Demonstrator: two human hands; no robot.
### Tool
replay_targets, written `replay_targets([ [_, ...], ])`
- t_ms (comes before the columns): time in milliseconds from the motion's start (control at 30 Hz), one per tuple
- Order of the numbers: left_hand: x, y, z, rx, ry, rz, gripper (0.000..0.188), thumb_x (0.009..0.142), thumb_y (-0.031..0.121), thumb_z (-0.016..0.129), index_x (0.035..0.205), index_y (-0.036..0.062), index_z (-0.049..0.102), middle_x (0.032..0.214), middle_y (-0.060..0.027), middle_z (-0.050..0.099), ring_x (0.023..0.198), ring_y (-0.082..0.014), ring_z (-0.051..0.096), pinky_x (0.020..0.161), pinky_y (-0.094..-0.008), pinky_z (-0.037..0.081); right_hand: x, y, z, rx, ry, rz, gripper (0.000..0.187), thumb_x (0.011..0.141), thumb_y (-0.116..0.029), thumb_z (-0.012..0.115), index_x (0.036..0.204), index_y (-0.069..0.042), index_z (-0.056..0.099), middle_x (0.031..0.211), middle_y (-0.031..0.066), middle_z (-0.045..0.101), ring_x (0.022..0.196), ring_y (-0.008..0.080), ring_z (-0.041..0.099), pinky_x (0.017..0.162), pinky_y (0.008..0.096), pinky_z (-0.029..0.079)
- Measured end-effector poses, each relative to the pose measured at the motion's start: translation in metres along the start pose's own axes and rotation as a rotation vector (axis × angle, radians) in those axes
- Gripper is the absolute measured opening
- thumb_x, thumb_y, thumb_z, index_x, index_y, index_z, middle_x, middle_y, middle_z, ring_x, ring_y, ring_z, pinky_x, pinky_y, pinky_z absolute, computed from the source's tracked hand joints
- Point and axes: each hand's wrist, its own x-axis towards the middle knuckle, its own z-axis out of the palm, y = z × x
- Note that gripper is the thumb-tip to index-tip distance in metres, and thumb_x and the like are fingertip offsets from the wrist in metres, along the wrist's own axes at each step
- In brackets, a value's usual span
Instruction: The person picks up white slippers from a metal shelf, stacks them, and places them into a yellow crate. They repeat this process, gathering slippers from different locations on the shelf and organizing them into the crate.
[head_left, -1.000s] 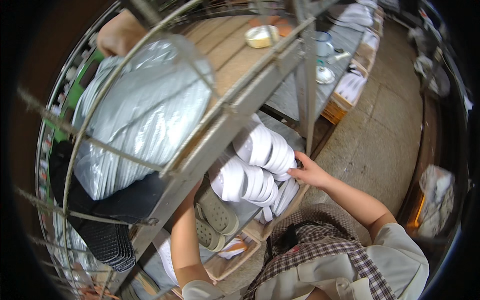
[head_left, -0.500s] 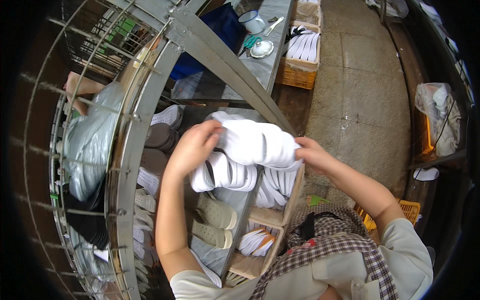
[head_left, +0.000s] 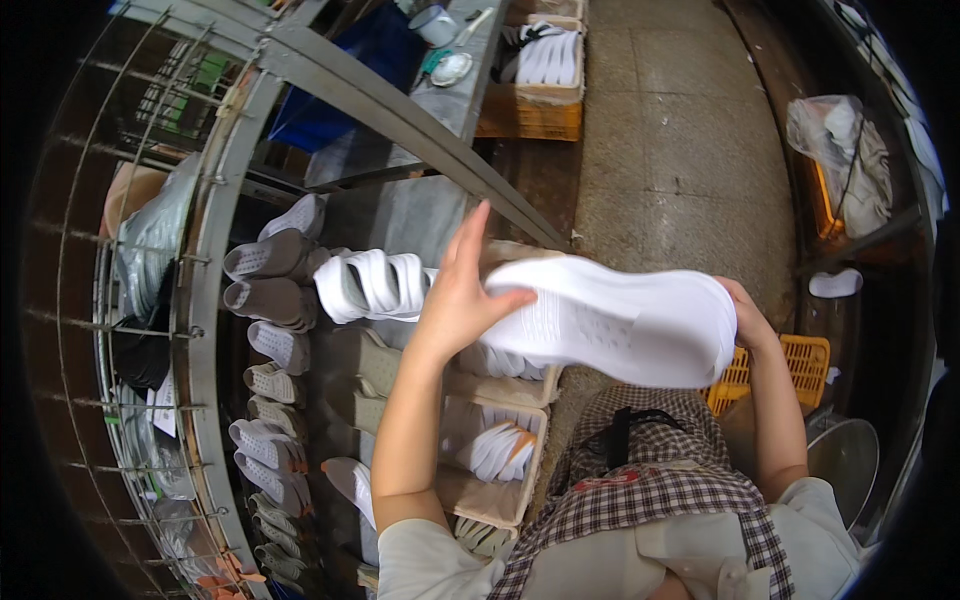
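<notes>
A white shoe sole [head_left: 630, 325] is held up in front of my apron, its textured, dimpled face turned toward me. My right hand [head_left: 750, 315] grips its right end, with the fingers partly hidden behind the edge. At the other end is my left hand [head_left: 465, 300], its fingers stretched up and apart and its thumb over the sole's edge. Whether more soles lie behind this one I cannot tell. Left of my left hand, several white soles [head_left: 370, 285] stand in a row on the metal bench [head_left: 400, 215].
Grey-brown soles [head_left: 270, 300] and paler ones line the bench's left side, beside a wire-mesh rack [head_left: 200, 330]. Below my left hand is a lined crate [head_left: 540, 450] of white soles. An angled metal bar [head_left: 400, 115] crosses beyond my hands. A yellow basket [head_left: 800, 370] stands at right.
The held white bundle has moved right and toward me, turning so one sole's broad face shows. My left hand has spread its fingers. The view has shifted.
</notes>
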Motion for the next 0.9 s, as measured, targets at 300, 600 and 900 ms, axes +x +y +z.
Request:
replay_targets([
  [300,-0.14,-0.112,0.16,-0.968,-0.997,-0.555,0.104,0.061,0.037,0.072,0.146,0.0124,0.016,0.151,-0.0156,0.012,0.139,-0.0317,0.012,0.113,-0.0439,0.009,-0.029,0.073,-0.033,-0.277,-0.185,0.321,0.046,0.065,-0.005,0.054,0.11,0.003,0.058,0.104,0.0113,0.062,0.094,0.0164,0.058,0.08,0.0273,0.048],
  [600,-0.267,-0.16,0.237,-1.583,-0.184,-1.058,0.089,0.068,0.005,0.07,0.143,0.0092,0.023,0.137,-0.0103,0.038,0.127,-0.0269,0.035,0.105,-0.0385,0.029,0.055,0.192,0.019,0.166,0.15,0.586,0.048,0.088,-0.037,0.056,0.122,-0.003,0.048,0.115,0.0083,0.053,0.105,0.0173,0.051,0.088,0.0331,0.044],
  [900,-0.235,-0.297,0.192,-0.931,0.671,-1.24,0.077,0.077,0.01,0.064,0.142,0.0088,0.022,0.138,-0.0155,0.034,0.12,-0.034,0.042,0.102,-0.0457,0.037,0.175,0.325,0.111,0.043,0.057,0.184,0.044,0.09,-0.031,0.056,0.125,-0.005,0.047,0.118,0.007,0.051,0.111,0.0155,0.047,0.092,0.0291,0.039],
])
